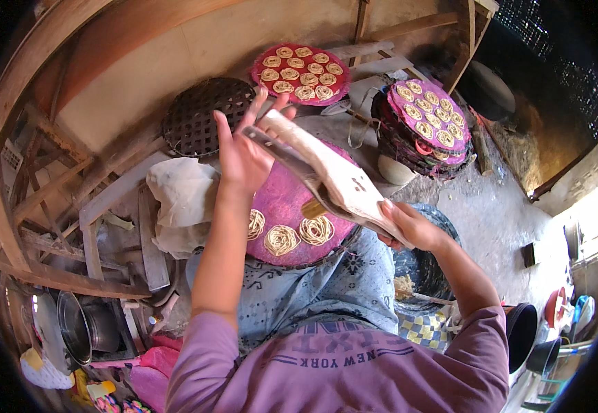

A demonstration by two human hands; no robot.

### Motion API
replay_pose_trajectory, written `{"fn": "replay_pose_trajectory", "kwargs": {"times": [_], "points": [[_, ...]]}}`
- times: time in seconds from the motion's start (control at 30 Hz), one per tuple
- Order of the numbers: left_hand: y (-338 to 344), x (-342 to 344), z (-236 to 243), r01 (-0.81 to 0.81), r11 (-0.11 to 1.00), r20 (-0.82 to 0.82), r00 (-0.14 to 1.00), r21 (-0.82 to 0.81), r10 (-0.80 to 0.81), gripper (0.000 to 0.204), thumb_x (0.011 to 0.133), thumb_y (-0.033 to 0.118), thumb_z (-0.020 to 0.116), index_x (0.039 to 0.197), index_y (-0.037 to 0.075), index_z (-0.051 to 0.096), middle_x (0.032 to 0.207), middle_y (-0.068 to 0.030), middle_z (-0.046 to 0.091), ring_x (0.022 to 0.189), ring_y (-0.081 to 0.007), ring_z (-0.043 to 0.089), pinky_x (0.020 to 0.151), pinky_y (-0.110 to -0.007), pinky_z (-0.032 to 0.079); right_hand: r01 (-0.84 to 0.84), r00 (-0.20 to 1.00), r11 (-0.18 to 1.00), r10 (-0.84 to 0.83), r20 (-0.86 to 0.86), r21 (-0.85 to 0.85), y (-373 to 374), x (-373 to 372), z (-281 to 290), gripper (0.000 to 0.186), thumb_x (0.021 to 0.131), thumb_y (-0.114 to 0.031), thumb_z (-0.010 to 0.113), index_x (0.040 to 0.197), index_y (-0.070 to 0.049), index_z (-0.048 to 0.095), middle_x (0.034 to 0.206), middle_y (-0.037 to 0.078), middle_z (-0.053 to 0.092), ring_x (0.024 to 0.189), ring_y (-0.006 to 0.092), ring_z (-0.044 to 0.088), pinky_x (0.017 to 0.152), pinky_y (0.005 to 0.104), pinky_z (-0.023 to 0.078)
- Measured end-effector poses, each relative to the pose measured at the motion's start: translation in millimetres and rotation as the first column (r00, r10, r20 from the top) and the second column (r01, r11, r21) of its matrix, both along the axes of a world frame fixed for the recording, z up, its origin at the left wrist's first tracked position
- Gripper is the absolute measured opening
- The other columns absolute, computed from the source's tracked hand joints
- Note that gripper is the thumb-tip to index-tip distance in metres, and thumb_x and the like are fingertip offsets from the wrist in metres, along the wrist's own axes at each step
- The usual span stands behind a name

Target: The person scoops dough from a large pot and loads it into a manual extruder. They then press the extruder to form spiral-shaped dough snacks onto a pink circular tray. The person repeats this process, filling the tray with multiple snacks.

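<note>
My right hand grips the lower end of a long pale wooden tool with a dark strip along its underside and a short brass-coloured cylinder. My left hand is raised with fingers spread beside the tool's upper end; whether it touches it is unclear. Beneath the tool, a round pink mat lies over my lap, partly hidden, with several coiled noodle nests along its near part. A lumpy off-white mass sits just left of the mat.
Beyond are an empty woven tray, a red tray of nests and stacked trays topped with more nests. A dark blue tub is at my right. Wooden framing lines the left; pots sit lower left.
</note>
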State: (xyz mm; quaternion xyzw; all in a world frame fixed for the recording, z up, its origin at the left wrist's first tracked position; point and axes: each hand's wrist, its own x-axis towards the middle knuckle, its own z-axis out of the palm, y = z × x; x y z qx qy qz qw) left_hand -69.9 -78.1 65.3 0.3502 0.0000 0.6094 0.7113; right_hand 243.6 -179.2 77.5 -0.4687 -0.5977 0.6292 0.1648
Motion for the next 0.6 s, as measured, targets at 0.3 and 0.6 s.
{"fn": "replay_pose_trajectory", "kwargs": {"times": [0.3,0.6], "points": [[67.2,-26.8,-91.4,0.062,0.992,0.511,0.86,-0.113,0.004,0.061,0.086,0.072,0.043,0.076,0.012,0.053,0.072,-0.0018,0.047,0.074,-0.0192,0.047,0.078,-0.038,0.04,-0.144,0.889,0.985,0.173,0.423,-0.1,68.8,-58.7,0.1,0.082,0.092,-0.074,0.023,0.08,-0.004,0.063,0.059,0.007,0.055,0.048,0.0148,0.053,0.044,0.0305,0.043],[63.8,-66.9,-94.0,0.05,0.989,0.578,0.815,-0.138,0.039,0.063,0.087,0.073,0.038,0.072,0.013,0.051,0.067,0.0003,0.049,0.064,-0.0179,0.048,0.071,-0.036,0.04,-0.146,0.882,0.988,0.106,0.459,0.053,68.7,-92.4,14.3,0.08,0.092,-0.073,0.028,0.087,-0.001,0.064,0.057,0.005,0.05,0.051,0.0165,0.052,0.047,0.0316,0.042]]}}
